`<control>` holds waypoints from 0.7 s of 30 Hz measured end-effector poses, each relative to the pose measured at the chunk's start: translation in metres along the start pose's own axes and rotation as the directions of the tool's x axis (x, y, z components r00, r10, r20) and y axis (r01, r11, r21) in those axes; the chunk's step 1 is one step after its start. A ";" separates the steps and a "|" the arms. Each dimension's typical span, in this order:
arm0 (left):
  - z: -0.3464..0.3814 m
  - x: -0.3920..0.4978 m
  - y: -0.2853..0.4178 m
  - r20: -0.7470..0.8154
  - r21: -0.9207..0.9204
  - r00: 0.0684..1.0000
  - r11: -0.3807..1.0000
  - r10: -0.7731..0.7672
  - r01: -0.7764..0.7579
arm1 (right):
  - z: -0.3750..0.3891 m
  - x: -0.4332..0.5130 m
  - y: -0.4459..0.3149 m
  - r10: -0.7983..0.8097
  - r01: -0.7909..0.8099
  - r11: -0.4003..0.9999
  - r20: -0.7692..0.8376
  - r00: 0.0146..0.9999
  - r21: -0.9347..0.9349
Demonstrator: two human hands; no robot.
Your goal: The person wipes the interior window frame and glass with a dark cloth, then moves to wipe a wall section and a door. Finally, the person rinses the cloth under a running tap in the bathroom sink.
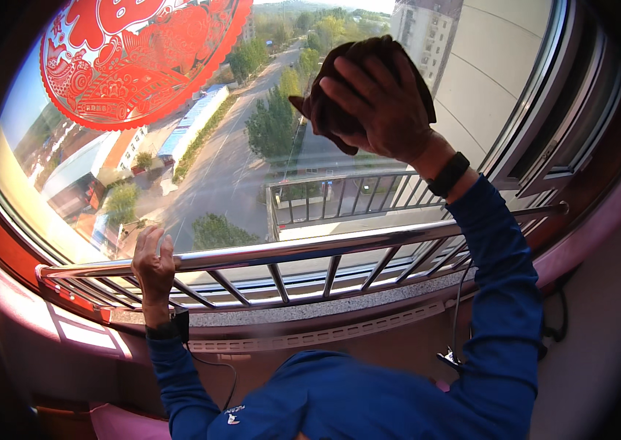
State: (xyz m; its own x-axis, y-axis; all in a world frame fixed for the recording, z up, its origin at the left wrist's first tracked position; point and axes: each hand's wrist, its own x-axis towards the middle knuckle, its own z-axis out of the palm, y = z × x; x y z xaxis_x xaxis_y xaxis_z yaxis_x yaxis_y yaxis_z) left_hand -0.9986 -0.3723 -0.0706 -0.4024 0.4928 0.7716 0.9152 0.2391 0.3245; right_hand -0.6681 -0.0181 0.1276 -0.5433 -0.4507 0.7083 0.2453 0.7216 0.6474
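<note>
My right hand (pixel 384 104) is raised with its fingers spread over a bunched dark brown cloth (pixel 338 77), which lies against the window glass (pixel 222 143). The cloth shows past my fingertips, and a small twisted corner sticks out on its left. Lower on the left, my left hand (pixel 153 264) holds the polished metal handrail (pixel 299 249), its fingers bent at the rail. Part of the rail is hidden by that hand.
A round red paper-cut decoration (pixel 145 60) sits on the upper left glass. Metal bars (pixel 331 276) stand below the handrail, above a speckled stone sill (pixel 316 308). An opening sash (pixel 558 143) is at right. Cables (pixel 458 308) hang below, beside a slotted white radiator (pixel 321 331).
</note>
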 end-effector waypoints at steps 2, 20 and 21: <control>-0.001 -0.002 -0.004 0.015 -0.007 1.000 1.000 0.008 -0.008 | 0.010 -0.041 -0.037 -0.186 0.158 0.975 0.183 0.965 0.159; 0.004 -0.001 -0.007 0.054 -0.080 0.996 0.994 -0.071 0.075 | -0.070 -0.141 0.122 0.192 -0.188 0.968 0.012 0.981 -0.165; 0.003 -0.001 -0.006 0.058 -0.053 0.997 0.997 -0.060 0.063 | -0.072 -0.133 0.137 0.236 -0.246 0.943 -0.071 0.969 -0.223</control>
State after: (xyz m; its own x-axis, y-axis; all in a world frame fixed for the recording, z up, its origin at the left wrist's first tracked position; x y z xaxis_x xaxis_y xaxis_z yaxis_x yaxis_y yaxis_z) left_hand -1.0039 -0.3713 -0.0749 -0.4574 0.5251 0.7177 0.8879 0.2253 0.4010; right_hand -0.5048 0.1033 0.1427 -0.4118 -0.3040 0.8591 0.5441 0.6742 0.4994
